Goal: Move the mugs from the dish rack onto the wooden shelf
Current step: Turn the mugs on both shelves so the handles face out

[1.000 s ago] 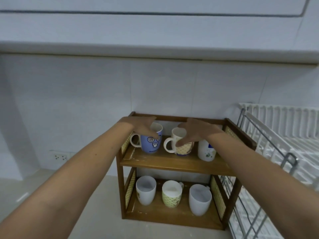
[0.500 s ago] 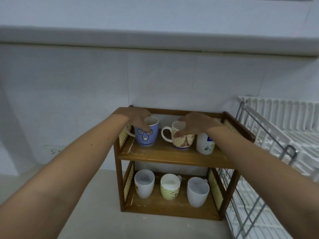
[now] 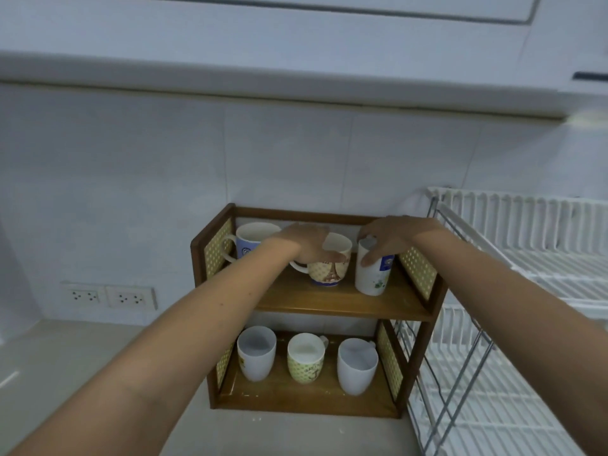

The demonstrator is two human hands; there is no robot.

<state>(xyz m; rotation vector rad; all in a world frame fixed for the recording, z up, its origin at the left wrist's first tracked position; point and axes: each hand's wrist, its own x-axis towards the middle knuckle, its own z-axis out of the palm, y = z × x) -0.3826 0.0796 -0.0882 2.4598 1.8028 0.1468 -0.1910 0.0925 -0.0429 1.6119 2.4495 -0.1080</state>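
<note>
The wooden shelf stands against the wall with mugs on both levels. On its top level, my left hand grips the rim of the cream Eiffel-tower mug in the middle. My right hand holds the top of the tall white mug at the right. A blue swirl-face mug stands free at the left, partly hidden by my forearm. The lower level holds a white mug, a yellow-green patterned mug and another white mug.
The white wire dish rack stands right of the shelf, with no mugs visible in it. Two wall sockets sit at the left above the pale countertop. An overhead cabinet edge runs above.
My left hand has left the blue mug and moved right onto the Eiffel-tower mug. My right hand has shifted from that mug to the tall white mug.
</note>
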